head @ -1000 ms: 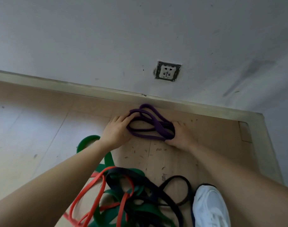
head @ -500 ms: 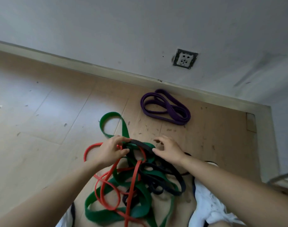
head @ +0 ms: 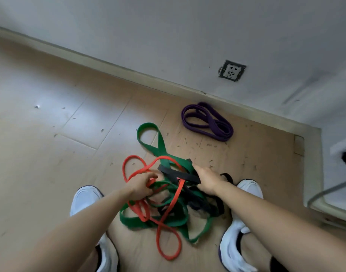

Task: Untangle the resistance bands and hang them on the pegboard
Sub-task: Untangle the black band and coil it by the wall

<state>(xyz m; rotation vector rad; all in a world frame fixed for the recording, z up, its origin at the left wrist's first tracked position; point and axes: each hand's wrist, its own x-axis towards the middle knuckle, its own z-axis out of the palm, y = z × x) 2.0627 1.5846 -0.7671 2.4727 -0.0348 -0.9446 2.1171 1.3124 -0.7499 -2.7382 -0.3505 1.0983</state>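
Observation:
A tangle of resistance bands lies on the floor between my feet: a wide green band (head: 148,134), a thin red band (head: 168,242) and a black band (head: 178,173) woven through each other. My left hand (head: 141,186) has its fingers curled into the tangle and grips the red band. To its right, my right hand (head: 207,179) holds the black band at the pile's upper right edge. A purple band (head: 207,122) lies coiled by itself near the baseboard, apart from both hands. No pegboard is in view.
My white shoes (head: 83,199) (head: 235,242) stand on either side of the tangle. The wall with a socket (head: 232,70) and a baseboard (head: 129,72) runs behind. A white object with a metal bar (head: 333,189) stands at the right edge.
Both hands let go of the purple band by the wall and came back to the tangle. The left now grips the red band, the right the black one.

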